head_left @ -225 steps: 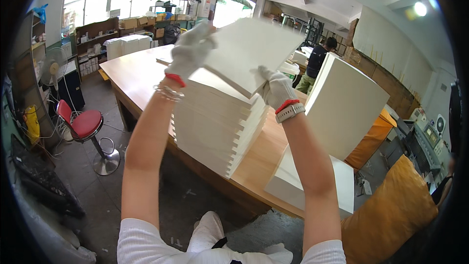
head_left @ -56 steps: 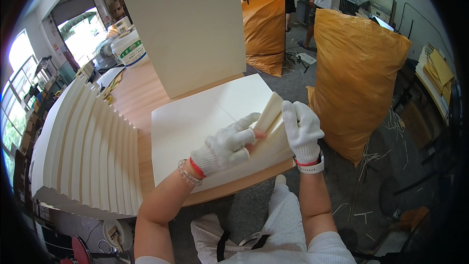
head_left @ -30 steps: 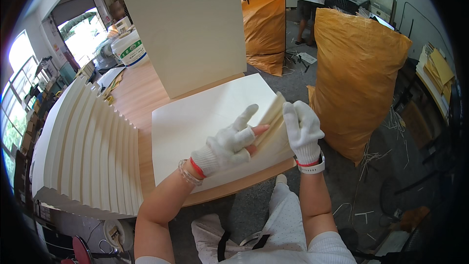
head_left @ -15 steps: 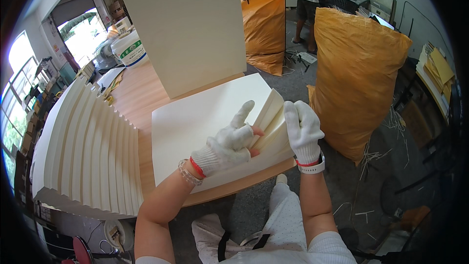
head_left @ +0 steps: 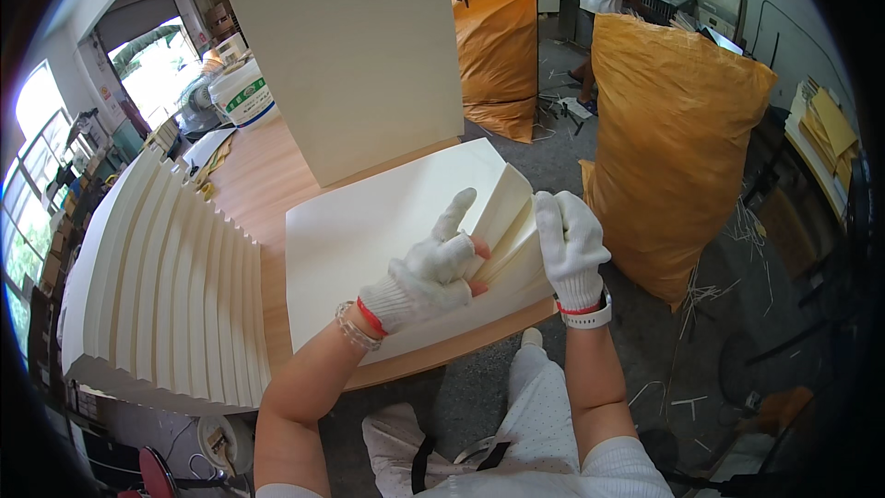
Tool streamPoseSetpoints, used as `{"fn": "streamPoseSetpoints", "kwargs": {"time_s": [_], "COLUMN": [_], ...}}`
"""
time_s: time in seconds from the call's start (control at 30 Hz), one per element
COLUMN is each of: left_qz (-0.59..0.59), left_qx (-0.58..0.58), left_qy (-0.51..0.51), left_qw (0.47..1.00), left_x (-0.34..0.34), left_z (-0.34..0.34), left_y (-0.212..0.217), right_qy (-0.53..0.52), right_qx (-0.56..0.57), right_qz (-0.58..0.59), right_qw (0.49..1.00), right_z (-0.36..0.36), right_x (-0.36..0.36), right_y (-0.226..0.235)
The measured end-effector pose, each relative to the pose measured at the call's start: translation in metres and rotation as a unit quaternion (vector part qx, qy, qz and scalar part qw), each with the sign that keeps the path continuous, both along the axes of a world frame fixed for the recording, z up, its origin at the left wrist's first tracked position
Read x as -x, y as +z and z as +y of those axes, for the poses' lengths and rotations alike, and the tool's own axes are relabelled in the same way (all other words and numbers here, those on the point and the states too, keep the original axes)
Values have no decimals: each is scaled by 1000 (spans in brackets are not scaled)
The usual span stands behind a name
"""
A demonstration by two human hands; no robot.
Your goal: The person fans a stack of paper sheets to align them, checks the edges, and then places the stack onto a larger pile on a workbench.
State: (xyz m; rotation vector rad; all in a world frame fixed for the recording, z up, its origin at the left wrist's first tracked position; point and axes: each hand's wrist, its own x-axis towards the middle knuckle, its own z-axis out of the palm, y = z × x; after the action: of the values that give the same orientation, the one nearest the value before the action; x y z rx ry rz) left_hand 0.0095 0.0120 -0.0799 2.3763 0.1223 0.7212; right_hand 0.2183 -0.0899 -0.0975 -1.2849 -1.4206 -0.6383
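A stack of large cream-white paper sheets (head_left: 369,217) lies on the wooden table in front of me, its right-hand edge bent up into a curl. My right hand (head_left: 569,244), in a white glove, is closed around the raised right corner of the sheets. My left hand (head_left: 435,267) rests on the stack against the fanned edges. Its two bare fingertips stick out of the glove and touch the sheets, set apart from each other, while a gloved finger points up and away. What lies under the left palm is hidden.
At left, a tall pile of paper (head_left: 166,286) is stepped into staggered batches. A large upright board-like stack (head_left: 355,65) stands behind. A white bucket (head_left: 241,92) sits on the table (head_left: 249,161). Orange sacks (head_left: 673,148) stand on the floor at right; two people are beyond.
The curled sheets have shifted slightly under my fingers; both hands stay nearly in place. A person in white at the back has moved right, toward the machine.
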Motion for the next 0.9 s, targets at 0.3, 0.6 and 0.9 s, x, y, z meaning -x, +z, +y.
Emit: {"fn": "streamPoseSetpoints", "kwargs": {"time_s": [0.3,0.6,0.9], "left_qz": [106,47,124], "left_qx": [17,-11,20], "left_qy": [-6,48,0], "left_qw": [994,998,992], "left_x": [1,-1,-1], "left_z": [-5,-12,-5], "left_y": [18,15,21], "right_qy": [33,16,36], "right_qx": [41,28,43], "right_qz": [84,31,164], "right_qw": [995,999,985], "right_z": [-3,-4,-4], "right_x": [5,0,7], "right_y": [4,-1,2]}}
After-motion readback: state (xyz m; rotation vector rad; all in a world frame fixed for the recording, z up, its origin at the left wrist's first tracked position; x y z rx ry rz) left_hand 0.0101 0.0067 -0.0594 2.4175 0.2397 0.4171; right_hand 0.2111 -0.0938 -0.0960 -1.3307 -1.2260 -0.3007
